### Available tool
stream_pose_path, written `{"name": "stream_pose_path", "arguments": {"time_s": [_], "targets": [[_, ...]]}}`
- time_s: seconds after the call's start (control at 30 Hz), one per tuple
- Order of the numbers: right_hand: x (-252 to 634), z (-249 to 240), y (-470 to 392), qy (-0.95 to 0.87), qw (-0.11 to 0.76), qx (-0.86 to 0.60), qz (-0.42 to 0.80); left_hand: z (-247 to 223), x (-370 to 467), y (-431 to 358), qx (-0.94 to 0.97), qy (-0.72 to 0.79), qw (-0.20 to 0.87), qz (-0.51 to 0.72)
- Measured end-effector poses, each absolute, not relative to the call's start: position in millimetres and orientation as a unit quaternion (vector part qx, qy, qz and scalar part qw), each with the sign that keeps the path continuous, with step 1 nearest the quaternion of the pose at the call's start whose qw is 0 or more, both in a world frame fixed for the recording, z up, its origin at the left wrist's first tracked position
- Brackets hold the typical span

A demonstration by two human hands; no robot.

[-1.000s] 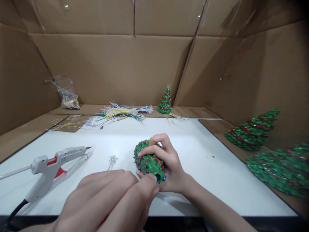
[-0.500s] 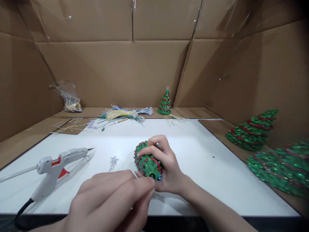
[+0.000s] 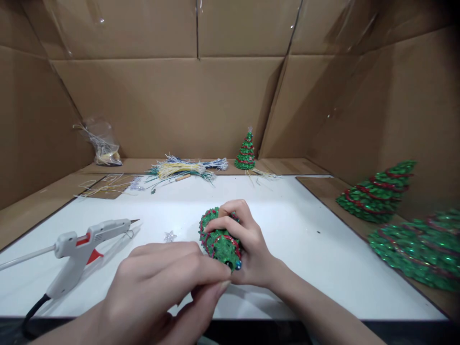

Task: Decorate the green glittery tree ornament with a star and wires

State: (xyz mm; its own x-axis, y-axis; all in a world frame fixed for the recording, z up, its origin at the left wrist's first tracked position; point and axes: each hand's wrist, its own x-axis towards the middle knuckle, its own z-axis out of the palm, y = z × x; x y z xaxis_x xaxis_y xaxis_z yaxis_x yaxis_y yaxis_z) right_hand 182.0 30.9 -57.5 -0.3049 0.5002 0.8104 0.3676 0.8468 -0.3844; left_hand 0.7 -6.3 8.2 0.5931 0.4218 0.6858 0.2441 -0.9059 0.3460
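Observation:
A small green tree with red garland lies tilted low in the middle, its tip toward me, with a dark hole and a blue bead near the tip. My right hand is wrapped round it from the right. My left hand has thumb and forefinger pinched together right at the tip; whatever is between them is too small to make out. A clear star lies on the white table just beyond my left hand. To the left rests a white glue gun with a red trigger.
Bundled wires and a small finished tree stand at the back. Two larger trees lean at the right. A plastic bag sits at the back left. Cardboard walls enclose the white table.
My left hand has shifted slightly, its thumb now lower and more apart from the palm, and it covers the star's stem. The right hand still grips the tree in nearly the same place.

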Motion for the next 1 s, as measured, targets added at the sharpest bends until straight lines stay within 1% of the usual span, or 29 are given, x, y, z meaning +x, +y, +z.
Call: {"name": "stream_pose_path", "arguments": {"time_s": [0.13, 0.27, 0.53, 0.8, 1.0], "targets": [[181.9, -58.8, 31.0, -0.805, 0.523, -0.272, 0.063, 8.1, -3.1, -5.8, 0.873, 0.203, 0.044, 0.441], [182.2, -59.3, 30.8, -0.806, 0.521, -0.273, 0.063, 9.9, -6.9, -7.5, 0.883, 0.216, -0.006, 0.417], [181.7, -57.7, 31.3, -0.806, 0.522, -0.273, 0.060, 12.5, -8.4, -8.1, 0.903, 0.195, -0.047, 0.379], [181.6, -57.2, 30.4, -0.805, 0.523, -0.274, 0.062, 17.3, -15.2, -10.3, 0.915, 0.210, -0.092, 0.331], [182.2, -56.8, 30.3, -0.806, 0.519, -0.277, 0.067, 18.9, -15.9, -14.2, 0.920, 0.196, -0.106, 0.322]]}}
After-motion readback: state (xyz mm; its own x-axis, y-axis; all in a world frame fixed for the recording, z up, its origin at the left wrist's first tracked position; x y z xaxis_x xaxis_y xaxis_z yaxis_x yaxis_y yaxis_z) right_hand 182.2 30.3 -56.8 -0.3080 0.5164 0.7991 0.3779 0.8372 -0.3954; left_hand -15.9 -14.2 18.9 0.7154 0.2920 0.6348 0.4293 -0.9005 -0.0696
